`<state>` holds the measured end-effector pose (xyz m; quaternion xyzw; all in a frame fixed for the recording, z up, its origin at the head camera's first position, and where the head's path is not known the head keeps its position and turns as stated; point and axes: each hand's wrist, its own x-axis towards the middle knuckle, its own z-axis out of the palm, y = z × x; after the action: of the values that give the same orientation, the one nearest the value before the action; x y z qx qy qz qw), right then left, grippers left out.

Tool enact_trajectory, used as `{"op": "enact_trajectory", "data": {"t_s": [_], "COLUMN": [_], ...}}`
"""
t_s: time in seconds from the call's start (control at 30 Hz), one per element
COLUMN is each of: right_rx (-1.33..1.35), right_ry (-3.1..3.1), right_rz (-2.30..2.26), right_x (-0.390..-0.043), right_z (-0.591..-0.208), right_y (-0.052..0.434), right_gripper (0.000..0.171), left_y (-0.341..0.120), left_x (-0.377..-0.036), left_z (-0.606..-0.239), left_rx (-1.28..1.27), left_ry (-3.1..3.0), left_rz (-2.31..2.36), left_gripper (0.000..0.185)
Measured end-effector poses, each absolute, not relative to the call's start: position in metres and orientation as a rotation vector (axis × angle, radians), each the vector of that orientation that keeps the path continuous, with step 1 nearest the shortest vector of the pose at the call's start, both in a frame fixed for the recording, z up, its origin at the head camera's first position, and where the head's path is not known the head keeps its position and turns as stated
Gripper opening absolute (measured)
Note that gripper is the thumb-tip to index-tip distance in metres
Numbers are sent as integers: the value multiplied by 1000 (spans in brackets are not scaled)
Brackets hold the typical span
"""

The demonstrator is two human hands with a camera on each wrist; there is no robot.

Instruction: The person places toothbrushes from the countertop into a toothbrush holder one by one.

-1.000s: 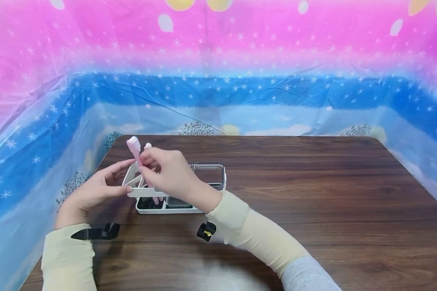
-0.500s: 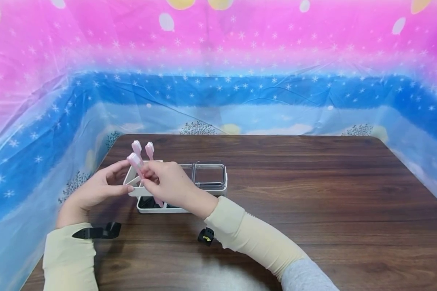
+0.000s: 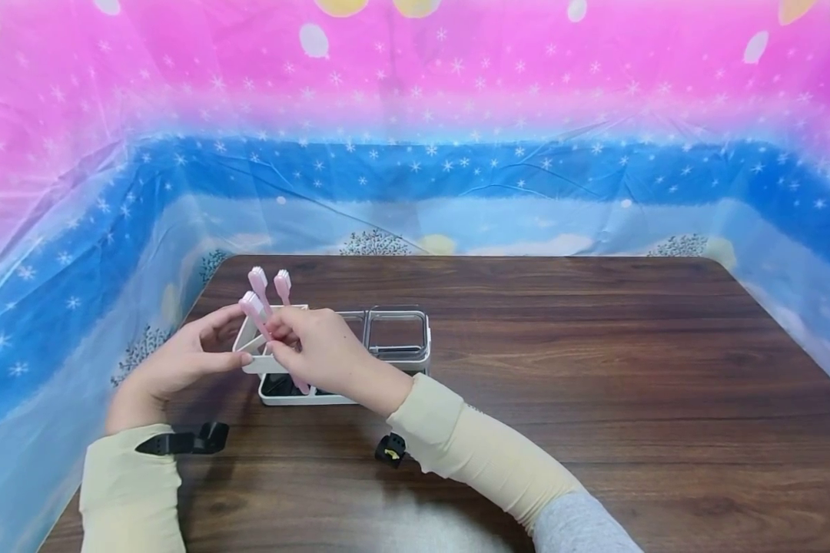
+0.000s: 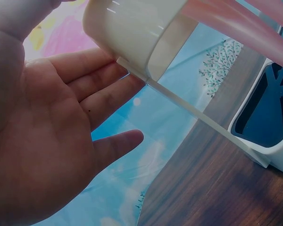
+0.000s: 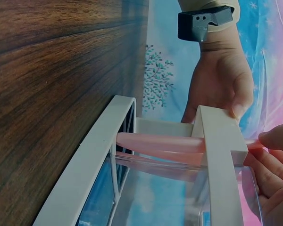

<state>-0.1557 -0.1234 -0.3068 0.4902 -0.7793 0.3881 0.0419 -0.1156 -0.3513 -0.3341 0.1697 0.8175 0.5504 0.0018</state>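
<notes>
Table (image 3: 595,369): dark wood grain, smooth, low sheen. Holder (image 3: 277,365): white matt plastic; cups (image 3: 397,334) clear glossy plastic. Brushes (image 3: 257,283): pink plastic. Backdrop (image 3: 415,115): shiny wrinkled plastic sheet.

Right hand (image 3: 318,349) hides holder's (image 3: 277,365) front & lower part of toothbrush (image 3: 254,309).

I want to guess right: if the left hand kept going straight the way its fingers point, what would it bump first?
Probably nothing new: the left hand already has its fingertips on the white holder, so the holder itself is first in line. Behind it stand the pink toothbrushes. Depth is hard to judge.
</notes>
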Motion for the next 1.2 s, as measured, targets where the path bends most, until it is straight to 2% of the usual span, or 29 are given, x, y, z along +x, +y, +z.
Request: {"op": "enact_trajectory", "data": {"t_s": [0.8, 0.97, 1.2], "right_rx": [1479, 1478, 1475], "right_ry": [-2362, -2340, -2325], "right_rz": [1005, 954, 871], "right_x": [-154, -152, -150], "right_z": [-310, -310, -311], "right_y": [-128, -130, -133], "right_gripper": [11, 11, 10], "left_y": [-352, -351, -352], "left_x": [-115, -114, -114], "left_z": [-333, -332, -331], "left_rx": [533, 506, 507], "left_ry": [2578, 2597, 2619], "left_rz": [1694, 1668, 1649], "left_gripper": [55, 64, 59]}}
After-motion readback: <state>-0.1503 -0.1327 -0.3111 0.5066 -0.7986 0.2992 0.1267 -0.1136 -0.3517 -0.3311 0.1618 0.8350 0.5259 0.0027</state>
